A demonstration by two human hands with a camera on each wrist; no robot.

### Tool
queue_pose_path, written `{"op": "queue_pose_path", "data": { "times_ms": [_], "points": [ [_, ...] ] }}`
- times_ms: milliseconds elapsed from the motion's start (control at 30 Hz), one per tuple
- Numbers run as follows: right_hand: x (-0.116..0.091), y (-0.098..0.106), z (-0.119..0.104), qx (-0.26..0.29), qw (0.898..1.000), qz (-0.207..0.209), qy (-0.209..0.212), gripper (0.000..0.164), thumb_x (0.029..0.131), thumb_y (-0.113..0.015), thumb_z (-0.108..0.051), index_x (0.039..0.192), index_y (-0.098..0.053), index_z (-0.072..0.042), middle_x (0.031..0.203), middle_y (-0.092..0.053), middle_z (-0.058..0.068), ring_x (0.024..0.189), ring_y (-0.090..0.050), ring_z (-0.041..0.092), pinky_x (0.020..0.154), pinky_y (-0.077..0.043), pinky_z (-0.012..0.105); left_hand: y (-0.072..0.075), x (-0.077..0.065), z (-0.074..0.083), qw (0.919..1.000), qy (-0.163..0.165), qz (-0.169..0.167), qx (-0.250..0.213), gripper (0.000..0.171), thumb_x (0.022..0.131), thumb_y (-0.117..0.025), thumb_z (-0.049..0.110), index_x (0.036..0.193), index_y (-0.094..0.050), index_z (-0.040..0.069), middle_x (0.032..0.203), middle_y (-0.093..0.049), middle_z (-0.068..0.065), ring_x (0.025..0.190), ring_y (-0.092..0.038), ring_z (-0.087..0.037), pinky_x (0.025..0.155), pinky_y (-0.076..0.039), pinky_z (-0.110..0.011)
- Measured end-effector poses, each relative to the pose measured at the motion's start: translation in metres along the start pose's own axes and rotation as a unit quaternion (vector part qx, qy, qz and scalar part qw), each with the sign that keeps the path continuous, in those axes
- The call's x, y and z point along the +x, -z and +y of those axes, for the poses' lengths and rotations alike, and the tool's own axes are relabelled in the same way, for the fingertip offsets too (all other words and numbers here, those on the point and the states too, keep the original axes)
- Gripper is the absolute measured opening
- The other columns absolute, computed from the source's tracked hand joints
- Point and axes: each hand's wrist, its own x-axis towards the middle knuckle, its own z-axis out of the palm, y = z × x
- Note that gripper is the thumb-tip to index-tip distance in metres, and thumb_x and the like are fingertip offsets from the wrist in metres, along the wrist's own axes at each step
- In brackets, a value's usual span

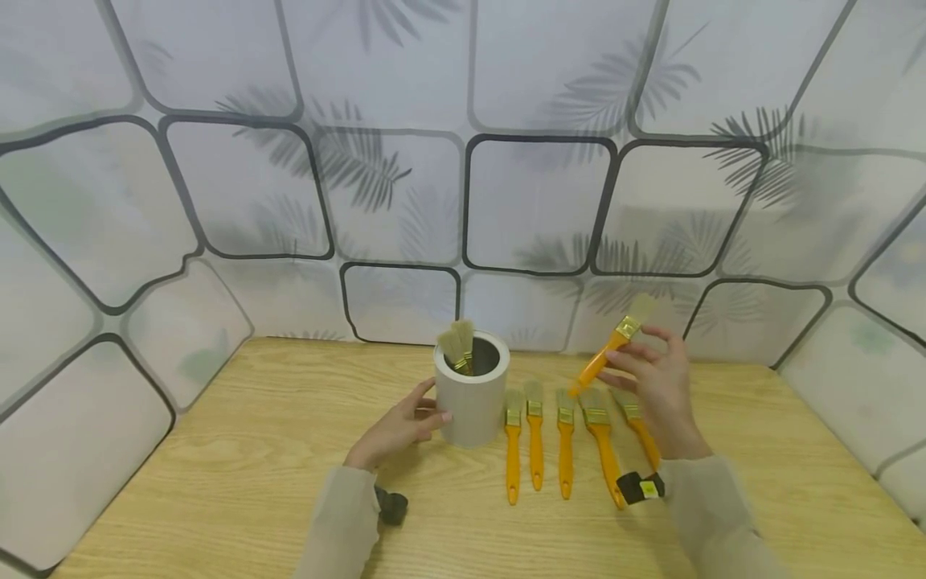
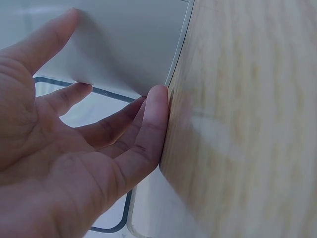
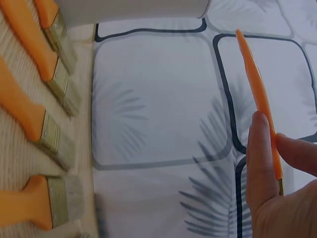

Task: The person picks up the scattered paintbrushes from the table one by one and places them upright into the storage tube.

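Note:
A white cylindrical can (image 1: pixel 472 414) stands upright on the table, with paintbrushes (image 1: pixel 457 344) inside, bristles up. My left hand (image 1: pixel 399 428) touches the can's left side; in the left wrist view its fairly straight fingers (image 2: pixel 157 111) are spread against the can's wall (image 2: pixel 126 42), low near the tabletop. My right hand (image 1: pixel 660 390) holds a paintbrush (image 1: pixel 608 354) in the air to the right of the can. Thumb and fingers pinch its orange handle (image 3: pixel 258 89), and its pale bristles point up and right. Several more paintbrushes (image 1: pixel 565 450) lie beneath and left of that hand.
The lying brushes form a row right of the can, bristles toward the back wall. A patterned white covering (image 1: pixel 405 201) rises behind and at both sides of the wood-grain table (image 1: pixel 239 466). Both wrists carry a small black device (image 1: pixel 391 508).

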Motion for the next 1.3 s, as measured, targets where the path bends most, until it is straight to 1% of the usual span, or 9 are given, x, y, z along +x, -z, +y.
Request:
{"op": "queue_pose_path", "data": {
  "times_ms": [133,267,400,600,800,967,1100,1200,1300],
  "points": [
    [0.000,-0.012,-0.001,0.035,0.999,0.034,0.005,0.051,0.093,-0.060,0.018,0.123,-0.038,-0.016,0.085,-0.064,0.004,0.073,-0.070,0.016,0.069,-0.063,0.035,0.000,0.000,-0.001,1.0000,0.003,0.001,-0.002,0.079,0.099,-0.069,0.024,0.162,-0.024,0.009,0.146,-0.045,-0.025,0.129,-0.051,-0.041,0.101,-0.050,-0.051],
    [-0.001,-0.024,0.001,0.062,0.996,0.053,0.020,0.051,0.092,-0.060,0.018,0.122,-0.038,-0.016,0.083,-0.062,0.004,0.069,-0.069,0.015,0.067,-0.063,0.035,0.001,0.000,-0.001,1.0000,0.000,-0.002,0.000,0.079,0.099,-0.069,0.024,0.162,-0.023,0.009,0.146,-0.045,-0.025,0.130,-0.050,-0.041,0.101,-0.050,-0.051],
    [-0.002,-0.035,0.005,0.079,0.994,0.061,0.042,0.051,0.092,-0.061,0.018,0.124,-0.038,-0.015,0.085,-0.060,0.006,0.066,-0.070,0.016,0.068,-0.063,0.035,0.001,0.000,-0.001,1.0000,-0.001,-0.006,-0.001,0.079,0.099,-0.069,0.024,0.162,-0.023,0.009,0.146,-0.044,-0.026,0.130,-0.050,-0.042,0.101,-0.050,-0.051],
    [-0.004,-0.055,0.011,0.092,0.991,0.060,0.075,0.054,0.091,-0.060,0.020,0.126,-0.037,-0.013,0.085,-0.058,0.007,0.066,-0.069,0.016,0.070,-0.062,0.035,0.001,0.000,-0.001,0.9999,-0.001,-0.010,0.001,0.079,0.100,-0.068,0.025,0.162,-0.022,0.009,0.146,-0.044,-0.026,0.130,-0.050,-0.042,0.102,-0.050,-0.052],
    [-0.003,-0.074,0.019,0.100,0.987,0.067,0.103,0.059,0.089,-0.062,0.022,0.129,-0.035,-0.012,0.090,-0.054,0.010,0.067,-0.067,0.018,0.069,-0.063,0.039,0.001,0.000,-0.001,1.0000,-0.002,-0.008,0.003,0.079,0.100,-0.068,0.024,0.162,-0.022,0.008,0.145,-0.045,-0.026,0.129,-0.051,-0.042,0.101,-0.050,-0.051],
    [-0.001,-0.089,0.026,0.099,0.984,0.063,0.131,0.061,0.086,-0.063,0.024,0.131,-0.035,-0.008,0.092,-0.053,0.013,0.067,-0.065,0.018,0.066,-0.063,0.040,0.002,0.000,-0.002,1.0000,0.000,-0.008,0.001,0.079,0.100,-0.068,0.024,0.162,-0.023,0.008,0.145,-0.045,-0.026,0.128,-0.052,-0.042,0.101,-0.050,-0.051],
    [-0.002,-0.099,0.030,0.085,0.983,0.058,0.149,0.063,0.084,-0.063,0.025,0.132,-0.037,-0.005,0.091,-0.054,0.014,0.067,-0.065,0.018,0.064,-0.063,0.040,0.002,0.000,-0.002,1.0000,0.000,-0.009,0.002,0.079,0.100,-0.068,0.025,0.162,-0.023,0.009,0.146,-0.044,-0.027,0.127,-0.052,-0.042,0.101,-0.050,-0.052],
    [-0.002,-0.104,0.033,0.070,0.984,0.049,0.159,0.063,0.084,-0.063,0.025,0.133,-0.038,-0.005,0.092,-0.054,0.014,0.069,-0.064,0.018,0.065,-0.063,0.040,0.002,0.001,-0.001,1.0000,-0.001,-0.007,0.003,0.078,0.100,-0.068,0.025,0.162,-0.023,0.010,0.146,-0.045,-0.027,0.127,-0.053,-0.042,0.101,-0.050,-0.052],
    [-0.003,-0.109,0.036,0.042,0.983,0.036,0.173,0.062,0.084,-0.063,0.024,0.134,-0.038,-0.003,0.094,-0.056,0.013,0.069,-0.065,0.017,0.065,-0.063,0.039,0.002,0.001,-0.002,1.0000,-0.001,-0.006,0.003,0.078,0.100,-0.068,0.024,0.162,-0.024,0.010,0.145,-0.046,-0.026,0.126,-0.053,-0.042,0.101,-0.050,-0.052]
  ]
}}
